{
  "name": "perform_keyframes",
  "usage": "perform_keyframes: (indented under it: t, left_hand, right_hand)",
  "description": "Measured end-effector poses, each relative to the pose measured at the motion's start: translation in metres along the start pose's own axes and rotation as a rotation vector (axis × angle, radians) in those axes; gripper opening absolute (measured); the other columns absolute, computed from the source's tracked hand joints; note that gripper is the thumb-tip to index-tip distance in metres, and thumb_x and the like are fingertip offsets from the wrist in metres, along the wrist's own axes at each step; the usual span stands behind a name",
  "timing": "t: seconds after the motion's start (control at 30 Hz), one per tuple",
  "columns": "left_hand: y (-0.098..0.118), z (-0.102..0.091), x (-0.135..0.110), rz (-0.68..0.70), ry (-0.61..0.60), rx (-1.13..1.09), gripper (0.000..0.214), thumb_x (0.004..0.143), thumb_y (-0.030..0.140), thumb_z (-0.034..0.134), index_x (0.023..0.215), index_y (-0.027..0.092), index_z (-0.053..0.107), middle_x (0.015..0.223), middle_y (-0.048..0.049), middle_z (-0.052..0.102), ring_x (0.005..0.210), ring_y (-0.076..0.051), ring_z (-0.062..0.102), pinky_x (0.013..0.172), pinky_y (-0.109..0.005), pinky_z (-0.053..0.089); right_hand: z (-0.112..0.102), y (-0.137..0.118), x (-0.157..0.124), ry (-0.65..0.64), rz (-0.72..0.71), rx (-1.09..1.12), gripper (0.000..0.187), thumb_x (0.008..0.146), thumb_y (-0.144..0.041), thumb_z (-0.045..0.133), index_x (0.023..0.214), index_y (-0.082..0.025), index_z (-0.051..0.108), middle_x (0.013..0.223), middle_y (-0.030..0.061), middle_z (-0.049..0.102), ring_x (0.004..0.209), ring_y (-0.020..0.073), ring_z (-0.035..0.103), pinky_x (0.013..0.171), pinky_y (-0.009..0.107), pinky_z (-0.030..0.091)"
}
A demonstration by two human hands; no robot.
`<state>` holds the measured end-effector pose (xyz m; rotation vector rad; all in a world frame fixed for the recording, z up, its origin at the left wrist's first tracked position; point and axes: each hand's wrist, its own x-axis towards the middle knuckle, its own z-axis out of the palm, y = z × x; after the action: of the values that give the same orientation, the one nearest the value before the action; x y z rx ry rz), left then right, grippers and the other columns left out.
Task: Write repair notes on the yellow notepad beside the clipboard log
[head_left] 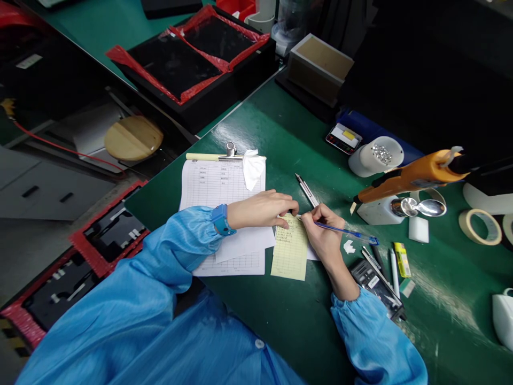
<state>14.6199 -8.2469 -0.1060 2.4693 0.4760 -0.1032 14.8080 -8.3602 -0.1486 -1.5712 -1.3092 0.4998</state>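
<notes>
My right hand point(325, 233) is closed around a blue pen point(355, 233), its tip end near the top of a small yellow lined slip point(289, 256) with handwriting on its upper part. Across the top left of that slip lies my left hand point(262, 208), fingers stretched out and slightly bent, holding nothing. Under my left wrist rests a white paper sheet point(244, 245), on top of a printed form on a clipboard point(200, 182). A crumpled white tissue point(253, 170) sits by the clipboard's metal clip point(230, 149).
A silver pen point(305, 188) lies beyond my hands. On the right are an orange-handled tool point(404, 176), a white cup of small metal parts point(377, 156), a tape roll point(480, 226), a black calculator-like device point(374, 283) and a yellow lighter point(402, 260). Red-edged black trays point(192, 56) stand at the back left.
</notes>
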Motion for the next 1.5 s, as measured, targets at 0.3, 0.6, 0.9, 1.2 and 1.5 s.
perform_keyframes:
  t: [0.3, 0.6, 0.9, 1.2, 1.5]
  left_hand:
    - [-0.008, 0.005, -0.002, 0.027, 0.017, -0.011, 0.018, 0.108, 0.034, 0.070, 0.122, 0.022, 0.066, 0.101, -0.0013, 0.068, 0.087, -0.021, 0.064, 0.086, -0.034, 0.038]
    - [-0.006, 0.001, -0.004, 0.025, -0.005, -0.007, 0.025, 0.106, 0.033, 0.076, 0.126, 0.023, 0.066, 0.103, -0.0021, 0.070, 0.098, -0.024, 0.068, 0.087, -0.033, 0.040]
    - [-0.017, -0.019, -0.014, 0.094, -0.066, -0.061, 0.019, 0.096, 0.026, 0.088, 0.103, 0.020, 0.071, 0.100, -0.0032, 0.068, 0.096, -0.022, 0.067, 0.089, -0.031, 0.045]
    - [-0.012, -0.017, -0.008, 0.034, 0.014, -0.180, 0.023, 0.098, 0.028, 0.086, 0.101, 0.021, 0.064, 0.090, 0.0009, 0.061, 0.084, -0.018, 0.061, 0.076, -0.029, 0.041]
    - [-0.005, -0.008, 0.001, 0.003, -0.004, -0.170, 0.034, 0.095, 0.028, 0.091, 0.095, 0.022, 0.057, 0.084, 0.0037, 0.055, 0.079, -0.018, 0.056, 0.071, -0.031, 0.034]
  right_hand:
    - [0.000, 0.001, 0.000, 0.047, 0.010, 0.065, 0.033, 0.080, -0.026, 0.062, 0.063, -0.028, 0.034, 0.057, -0.0061, 0.039, 0.055, 0.0125, 0.037, 0.054, 0.028, 0.032]
    - [-0.001, 0.000, 0.000, 0.047, -0.005, 0.031, 0.033, 0.085, -0.030, 0.064, 0.063, -0.028, 0.040, 0.055, -0.0057, 0.045, 0.053, 0.0131, 0.042, 0.054, 0.029, 0.034]
    - [0.000, 0.004, 0.000, 0.035, 0.034, 0.023, 0.034, 0.088, -0.033, 0.069, 0.064, -0.027, 0.046, 0.054, -0.0057, 0.050, 0.049, 0.0131, 0.044, 0.053, 0.028, 0.038]
    - [0.002, -0.001, -0.001, 0.012, 0.078, 0.066, 0.033, 0.087, -0.036, 0.068, 0.063, -0.028, 0.046, 0.053, -0.0056, 0.053, 0.046, 0.0129, 0.047, 0.050, 0.028, 0.038]
    - [0.004, -0.002, -0.001, 0.027, 0.089, 0.090, 0.035, 0.085, -0.038, 0.071, 0.061, -0.027, 0.048, 0.052, -0.0044, 0.054, 0.047, 0.0129, 0.047, 0.049, 0.027, 0.038]
